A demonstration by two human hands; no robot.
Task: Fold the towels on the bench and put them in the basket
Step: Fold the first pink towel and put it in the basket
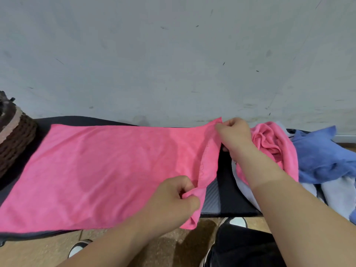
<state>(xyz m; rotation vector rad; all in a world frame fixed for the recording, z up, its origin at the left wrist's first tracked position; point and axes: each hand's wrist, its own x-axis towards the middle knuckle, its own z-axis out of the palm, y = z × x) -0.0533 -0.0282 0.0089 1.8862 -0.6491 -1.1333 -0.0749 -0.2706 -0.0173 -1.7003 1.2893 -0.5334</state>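
Note:
A pink towel [100,170] lies spread flat across the black bench [225,193]. My left hand [173,201] pinches its near right corner at the bench's front edge. My right hand [234,135] pinches its far right corner, lifted slightly by the wall. A brown woven basket [13,139] stands at the bench's left end, partly cut off by the frame. To the right lies a heap of unfolded towels: a crumpled pink towel [271,145], a blue towel [323,158] and a pale grey towel [335,191].
A grey scuffed wall [173,54] rises right behind the bench. Below the front edge are a tan floor [38,251], my shoes and a dark trouser leg [244,247].

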